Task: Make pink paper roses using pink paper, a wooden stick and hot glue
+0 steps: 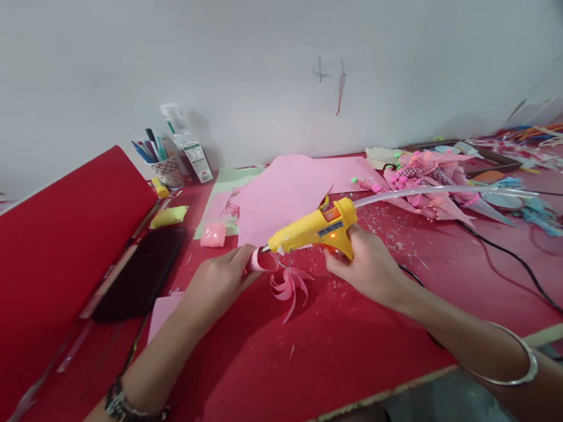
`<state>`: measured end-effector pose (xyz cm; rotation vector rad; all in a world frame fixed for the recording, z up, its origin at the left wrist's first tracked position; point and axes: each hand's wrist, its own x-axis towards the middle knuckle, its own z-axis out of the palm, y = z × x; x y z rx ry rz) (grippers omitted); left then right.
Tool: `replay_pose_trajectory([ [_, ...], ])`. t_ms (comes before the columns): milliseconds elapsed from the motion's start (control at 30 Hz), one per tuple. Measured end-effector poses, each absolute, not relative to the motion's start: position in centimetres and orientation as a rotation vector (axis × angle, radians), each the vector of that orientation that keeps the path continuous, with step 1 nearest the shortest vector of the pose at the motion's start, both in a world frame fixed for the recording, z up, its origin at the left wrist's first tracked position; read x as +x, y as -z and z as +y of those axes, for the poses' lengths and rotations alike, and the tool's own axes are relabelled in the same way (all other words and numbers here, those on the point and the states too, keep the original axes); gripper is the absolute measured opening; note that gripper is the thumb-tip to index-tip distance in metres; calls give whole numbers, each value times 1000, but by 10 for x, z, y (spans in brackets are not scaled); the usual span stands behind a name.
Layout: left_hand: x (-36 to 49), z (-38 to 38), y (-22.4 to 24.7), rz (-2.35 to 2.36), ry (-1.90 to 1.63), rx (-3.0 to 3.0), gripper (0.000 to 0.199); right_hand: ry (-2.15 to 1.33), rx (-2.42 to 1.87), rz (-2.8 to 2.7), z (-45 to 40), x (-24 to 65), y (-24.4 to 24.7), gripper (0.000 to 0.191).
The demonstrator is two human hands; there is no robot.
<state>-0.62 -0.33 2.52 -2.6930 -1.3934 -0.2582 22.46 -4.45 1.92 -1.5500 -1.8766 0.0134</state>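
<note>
My right hand is closed round the handle of a yellow glue gun, with a small orange light showing on its grip. A long clear glue stick sticks out of its back end. The nozzle points left and meets the edge of a rolled pink paper strip, which my left hand pinches. Just below the nozzle, a pink paper piece cut into curling strips lies on the red tabletop. Whether the curled piece is joined to the roll I cannot tell.
Pink paper sheets lie behind the gun. Pink paper cones are heaped at right, near a black cord. At left are a dark phone, a red board, a pen cup and a bottle.
</note>
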Motion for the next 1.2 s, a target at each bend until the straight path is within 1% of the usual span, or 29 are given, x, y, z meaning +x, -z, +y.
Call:
replay_pose_trajectory([
  [167,-11,-1,-23,-1308,278,-2681,24,-36,-1562,-1904,-45,225,-19,16],
  [433,-16,3,-23,-1240,339,-2744,22,-71,-1558,-1976,-44,228,-18,25],
  [667,-17,4,-24,-1297,404,-2813,18,-72,-1586,-2006,-43,231,-20,21],
  [933,-17,3,-27,-1393,393,-2811,19,46,-1594,-2030,-41,235,-20,24],
  [1067,-17,4,-28,-1399,375,-2827,23,119,-1588,-2045,-42,237,-22,27],
  [1200,-16,5,-26,-1351,365,-2798,27,188,-1602,-2070,-42,238,-23,25],
])
